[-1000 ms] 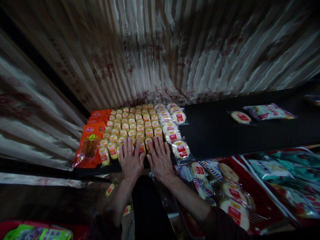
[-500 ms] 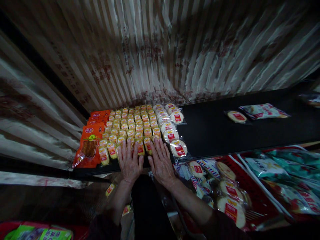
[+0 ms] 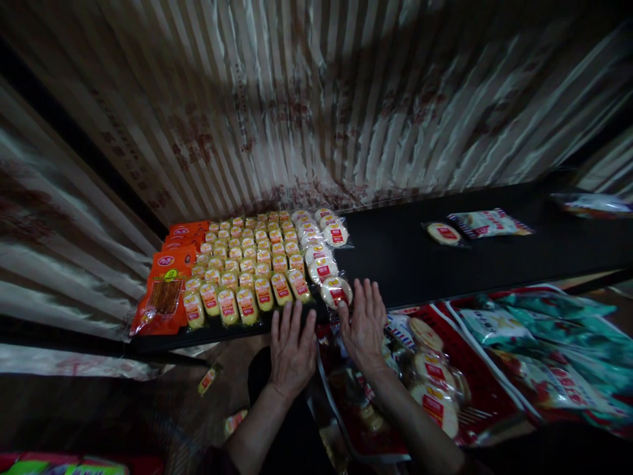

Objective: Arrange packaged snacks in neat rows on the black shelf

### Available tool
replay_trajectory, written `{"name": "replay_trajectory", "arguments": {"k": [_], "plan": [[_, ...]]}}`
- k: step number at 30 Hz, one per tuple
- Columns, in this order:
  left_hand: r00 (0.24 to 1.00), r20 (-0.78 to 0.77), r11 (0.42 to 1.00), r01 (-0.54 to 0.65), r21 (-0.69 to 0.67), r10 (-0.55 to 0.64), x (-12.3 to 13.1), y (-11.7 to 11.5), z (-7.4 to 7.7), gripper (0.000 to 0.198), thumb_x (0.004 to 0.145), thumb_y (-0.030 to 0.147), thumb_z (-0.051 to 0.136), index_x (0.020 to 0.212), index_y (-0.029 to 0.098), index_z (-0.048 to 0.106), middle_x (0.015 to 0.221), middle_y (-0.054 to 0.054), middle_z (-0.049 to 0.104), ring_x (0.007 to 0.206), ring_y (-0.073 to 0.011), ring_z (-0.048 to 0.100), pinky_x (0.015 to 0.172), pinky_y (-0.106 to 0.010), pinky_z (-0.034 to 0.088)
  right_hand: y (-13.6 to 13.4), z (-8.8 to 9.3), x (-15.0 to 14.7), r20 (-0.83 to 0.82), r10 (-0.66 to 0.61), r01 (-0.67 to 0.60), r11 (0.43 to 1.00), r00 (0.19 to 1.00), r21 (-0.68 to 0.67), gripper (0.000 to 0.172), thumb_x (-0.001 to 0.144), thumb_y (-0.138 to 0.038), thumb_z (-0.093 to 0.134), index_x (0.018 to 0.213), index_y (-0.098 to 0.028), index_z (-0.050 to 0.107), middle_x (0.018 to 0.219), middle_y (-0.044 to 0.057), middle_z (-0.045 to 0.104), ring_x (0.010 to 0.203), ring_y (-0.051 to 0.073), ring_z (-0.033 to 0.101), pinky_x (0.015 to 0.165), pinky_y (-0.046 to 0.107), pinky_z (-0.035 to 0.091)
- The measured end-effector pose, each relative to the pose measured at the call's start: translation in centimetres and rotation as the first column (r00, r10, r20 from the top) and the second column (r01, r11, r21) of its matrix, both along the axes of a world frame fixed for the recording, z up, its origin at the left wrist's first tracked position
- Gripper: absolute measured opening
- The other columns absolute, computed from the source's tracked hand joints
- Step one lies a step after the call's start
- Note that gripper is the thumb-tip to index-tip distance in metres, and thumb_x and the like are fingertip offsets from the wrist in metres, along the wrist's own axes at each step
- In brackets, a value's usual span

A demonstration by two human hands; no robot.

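Observation:
Rows of small yellow wrapped cakes stand on the black shelf, their front row slightly fanned out. My left hand is open, palm down, at the shelf's front edge just below the right end of that row. Beside the cakes run columns of round white crackers in clear wrappers. My right hand is open over the front edge, its thumb close to the nearest cracker pack; whether it touches is hard to tell. Neither hand holds anything.
Orange snack bags stand at the shelf's left end. Further right lie a single cracker pack and a striped bag. Below the shelf sits a red basket with more crackers, beside teal bags. A pleated curtain hangs behind.
Both hands have drawn back from the front row of yellow cakes and shifted right. The right hand is now by the front cracker pack. The view has turned slightly right.

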State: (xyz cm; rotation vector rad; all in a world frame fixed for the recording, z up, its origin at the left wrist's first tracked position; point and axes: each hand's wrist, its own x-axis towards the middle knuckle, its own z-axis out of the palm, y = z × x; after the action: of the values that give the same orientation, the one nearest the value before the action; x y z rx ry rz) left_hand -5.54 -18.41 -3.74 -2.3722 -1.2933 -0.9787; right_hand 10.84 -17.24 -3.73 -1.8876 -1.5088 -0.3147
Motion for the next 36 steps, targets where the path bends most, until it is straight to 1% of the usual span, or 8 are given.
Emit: {"name": "replay_trajectory", "arguments": {"k": [3,6,10,14,19,25,30,36], "plan": [[0.999,-0.027,1.000,0.019,0.000,-0.019,2.1,-0.2,-0.9,0.045,0.087,0.023,0.053,0.132,0.020,0.050,0.141,-0.012,0.047,0.140,-0.0277,0.027,0.114,-0.050,0.020,-0.2,-0.6,0.6,0.013,-0.006,0.007,0.999,1.000,-0.040,0.053,0.094,-0.037,0.038,0.139,-0.008,0.035,0.135,0.020,0.051,0.135,0.033,0.031,0.106,0.054,0.029],[0.999,-0.037,0.999,0.029,0.016,-0.029,3.4,0.2,-1.4,0.042,0.088,0.025,0.054,0.130,0.023,0.051,0.140,-0.007,0.050,0.139,-0.0271,0.031,0.115,-0.050,0.019,-0.4,-0.9,0.9,0.015,0.011,-0.010,0.999,1.000,-0.051,0.052,0.094,-0.039,0.037,0.137,-0.009,0.038,0.129,0.018,0.055,0.131,0.032,0.036,0.105,0.054,0.029],[1.000,-0.009,0.999,0.020,0.026,-0.020,4.3,0.7,-1.6,0.039,0.087,0.024,0.056,0.126,0.024,0.055,0.135,-0.006,0.055,0.136,-0.0274,0.035,0.113,-0.050,0.023,-0.5,-1.2,1.1,-0.017,0.036,-0.036,0.999,0.999,-0.027,0.053,0.094,-0.039,0.037,0.137,-0.009,0.038,0.122,0.018,0.059,0.125,0.031,0.040,0.104,0.055,0.030],[0.999,0.020,0.999,0.026,0.033,-0.027,4.9,0.9,-1.4,0.037,0.088,0.021,0.055,0.124,0.022,0.056,0.129,-0.006,0.060,0.134,-0.0269,0.038,0.112,-0.049,0.026,-0.3,-1.5,1.1,-0.080,0.084,-0.083,0.996,0.993,0.020,0.051,0.094,-0.037,0.036,0.139,-0.012,0.035,0.123,0.018,0.057,0.122,0.030,0.042,0.103,0.056,0.031],[0.997,0.055,0.997,0.044,0.057,-0.047,5.2,1.1,-1.4,0.032,0.089,0.016,0.051,0.120,0.017,0.059,0.126,-0.009,0.062,0.133,-0.0260,0.041,0.111,-0.048,0.029,-0.2,-1.9,0.9,-0.147,0.145,-0.134,0.988,0.978,0.082,0.053,0.094,-0.035,0.037,0.142,-0.014,0.029,0.127,0.018,0.051,0.123,0.030,0.040,0.098,0.055,0.037],[0.995,0.056,0.995,0.076,0.066,-0.080,5.2,1.5,-1.8,0.033,0.089,0.014,0.051,0.121,0.019,0.058,0.126,-0.006,0.062,0.133,-0.0253,0.040,0.112,-0.048,0.028,-0.1,-1.8,0.6,-0.146,0.202,-0.186,0.976,0.968,0.117,0.056,0.093,-0.028,0.037,0.145,-0.015,0.021,0.129,0.018,0.047,0.124,0.029,0.038,0.098,0.052,0.040],[0.991,0.061,0.990,0.115,0.083,-0.120,5.4,1.9,-1.5,0.033,0.089,0.010,0.048,0.119,0.018,0.059,0.120,-0.005,0.066,0.130,-0.0235,0.044,0.111,-0.047,0.031,0.2,-1.8,0.3,-0.147,0.185,-0.167,0.977,0.972,0.131,0.056,0.093,-0.028,0.037,0.145,-0.014,0.021,0.127,0.019,0.047,0.121,0.031,0.040,0.096,0.055,0.040],[0.985,0.113,0.989,0.122,0.080,-0.130,5.6,2.5,-0.9,0.030,0.089,0.012,0.050,0.117,0.017,0.059,0.118,-0.004,0.067,0.129,-0.0244,0.046,0.110,-0.048,0.031,0.8,-1.7,0.1,-0.152,0.141,-0.119,0.982,0.978,0.146,0.058,0.092,-0.028,0.039,0.146,-0.015,0.020,0.129,0.019,0.047,0.119,0.032,0.042,0.094,0.055,0.042]]}}
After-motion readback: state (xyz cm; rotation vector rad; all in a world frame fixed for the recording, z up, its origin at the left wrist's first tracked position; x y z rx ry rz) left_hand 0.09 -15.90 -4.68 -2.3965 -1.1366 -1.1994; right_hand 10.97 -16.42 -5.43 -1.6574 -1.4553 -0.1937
